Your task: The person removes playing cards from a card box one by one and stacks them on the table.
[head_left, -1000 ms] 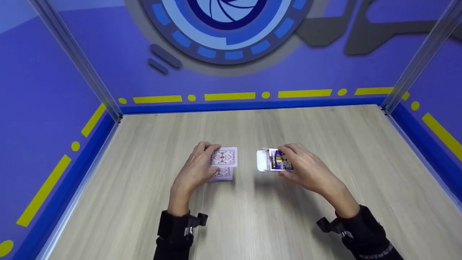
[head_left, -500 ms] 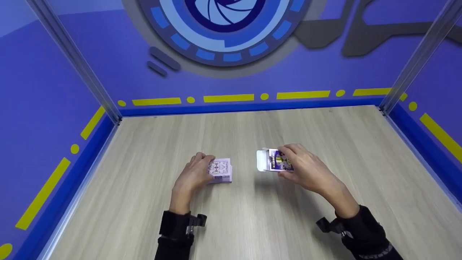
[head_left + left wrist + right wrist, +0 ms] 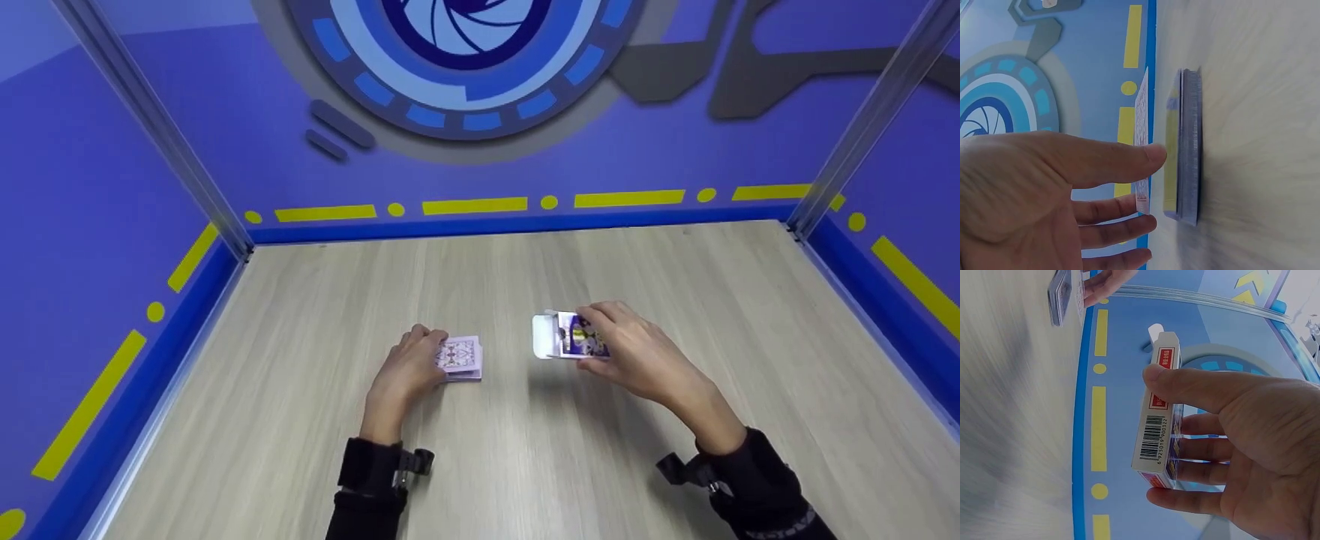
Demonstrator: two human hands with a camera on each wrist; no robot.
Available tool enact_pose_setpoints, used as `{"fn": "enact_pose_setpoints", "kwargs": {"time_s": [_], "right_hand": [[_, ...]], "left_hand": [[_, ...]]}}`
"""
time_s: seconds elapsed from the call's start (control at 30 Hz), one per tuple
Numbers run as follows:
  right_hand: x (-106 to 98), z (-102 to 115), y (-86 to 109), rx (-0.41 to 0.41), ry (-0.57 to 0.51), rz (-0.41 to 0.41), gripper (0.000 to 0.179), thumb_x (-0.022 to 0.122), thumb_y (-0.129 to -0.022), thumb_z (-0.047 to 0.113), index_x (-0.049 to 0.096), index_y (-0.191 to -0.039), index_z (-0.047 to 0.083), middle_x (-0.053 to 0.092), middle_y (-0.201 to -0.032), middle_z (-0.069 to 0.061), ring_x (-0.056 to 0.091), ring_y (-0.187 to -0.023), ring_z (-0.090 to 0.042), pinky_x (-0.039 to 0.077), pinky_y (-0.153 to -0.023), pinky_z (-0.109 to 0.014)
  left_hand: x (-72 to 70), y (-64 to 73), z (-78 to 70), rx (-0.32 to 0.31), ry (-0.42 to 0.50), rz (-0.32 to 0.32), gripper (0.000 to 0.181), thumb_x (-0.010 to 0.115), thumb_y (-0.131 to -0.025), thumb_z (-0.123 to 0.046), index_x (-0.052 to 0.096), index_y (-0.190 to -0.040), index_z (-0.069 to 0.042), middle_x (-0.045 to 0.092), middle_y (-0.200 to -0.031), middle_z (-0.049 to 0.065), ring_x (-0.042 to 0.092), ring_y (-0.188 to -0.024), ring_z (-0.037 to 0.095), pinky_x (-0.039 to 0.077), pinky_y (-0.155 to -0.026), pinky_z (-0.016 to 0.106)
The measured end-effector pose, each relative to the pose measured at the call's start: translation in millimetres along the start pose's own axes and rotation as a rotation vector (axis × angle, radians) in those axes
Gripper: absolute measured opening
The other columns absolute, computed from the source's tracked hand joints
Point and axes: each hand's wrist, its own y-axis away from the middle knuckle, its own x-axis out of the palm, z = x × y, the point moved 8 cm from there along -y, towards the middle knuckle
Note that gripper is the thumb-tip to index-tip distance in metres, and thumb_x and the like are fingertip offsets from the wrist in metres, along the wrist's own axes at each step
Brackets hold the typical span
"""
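Note:
Above the deck of playing cards (image 3: pixel 469 377) on the table, my left hand (image 3: pixel 406 369) pinches a patterned card (image 3: pixel 459 354) between thumb and fingers. A gap parts this card from the deck (image 3: pixel 1189 146) in the left wrist view, where the card (image 3: pixel 1141 121) is seen nearly edge-on; whether it is a single card cannot be told. To the right, my right hand (image 3: pixel 634 346) grips a small card box (image 3: pixel 583 335) by its sides, above the table. The box's white end flap (image 3: pixel 545 336) hangs open toward the deck. A barcode (image 3: pixel 1153 439) marks its narrow side.
The wood-grain table (image 3: pixel 510 465) ends at a blue back wall (image 3: pixel 465 172) with yellow stripes. Side walls stand left (image 3: pixel 82 247) and right (image 3: pixel 915 187), with metal posts at the corners.
My left hand has come down and nearer with the card, which now lies closer over the deck. My right hand and the box have stayed almost still.

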Motion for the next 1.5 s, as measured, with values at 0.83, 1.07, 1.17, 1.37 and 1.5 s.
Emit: {"fn": "enact_pose_setpoints", "kwargs": {"time_s": [0.83, 1.07, 1.17, 1.37, 1.5], "right_hand": [[2, 2, -0.8, -0.026, 0.019, -0.005, 0.068, 0.093, -0.078, 0.024, 0.062, -0.132, -0.003, 0.064, -0.123, -0.019, 0.062, -0.111, -0.032, 0.056, -0.086, -0.048], [2, 2, -0.7, -0.021, 0.017, -0.002, 0.068, 0.093, -0.078, 0.023, 0.062, -0.132, -0.004, 0.064, -0.123, -0.019, 0.062, -0.112, -0.032, 0.055, -0.086, -0.048], [2, 2, -0.8, -0.010, 0.024, 0.003, 0.067, 0.093, -0.078, 0.022, 0.062, -0.132, -0.003, 0.064, -0.124, -0.018, 0.062, -0.112, -0.032, 0.055, -0.087, -0.047], [3, 1, -1.0, -0.003, 0.029, 0.005, 0.068, 0.092, -0.079, 0.021, 0.061, -0.133, -0.004, 0.063, -0.126, -0.019, 0.061, -0.114, -0.032, 0.055, -0.089, -0.048], [2, 1, -0.9, -0.019, 0.026, -0.012, 0.065, 0.090, -0.080, 0.020, 0.060, -0.133, -0.004, 0.062, -0.126, -0.019, 0.060, -0.114, -0.033, 0.053, -0.090, -0.049]], "left_hand": [[15.8, -5.0, 5.7, -0.020, -0.003, 0.064, 0.062, 0.079, -0.082, 0.003, 0.061, -0.140, 0.000, 0.059, -0.132, 0.017, 0.056, -0.117, 0.032, 0.045, -0.104, 0.049], [15.2, -2.3, 6.2, -0.018, 0.022, 0.075, 0.072, 0.086, -0.080, -0.007, 0.057, -0.145, -0.003, 0.054, -0.138, 0.018, 0.052, -0.122, 0.032, 0.042, -0.108, 0.048], [9.6, 1.3, 5.8, -0.023, 0.059, 0.051, 0.072, 0.086, -0.084, -0.016, 0.055, -0.148, -0.005, 0.050, -0.144, 0.019, 0.049, -0.128, 0.032, 0.040, -0.111, 0.049], [-5.3, 5.7, -4.4, 0.017, 0.091, -0.024, 0.062, 0.078, -0.093, -0.022, 0.054, -0.147, -0.002, 0.049, -0.147, 0.021, 0.045, -0.138, 0.037, 0.038, -0.113, 0.051], [-20.9, 5.8, -21.2, 0.086, 0.069, -0.161, 0.050, 0.076, -0.094, -0.017, 0.062, -0.139, -0.002, 0.058, -0.139, 0.020, 0.054, -0.131, 0.036, 0.045, -0.107, 0.051]]}}
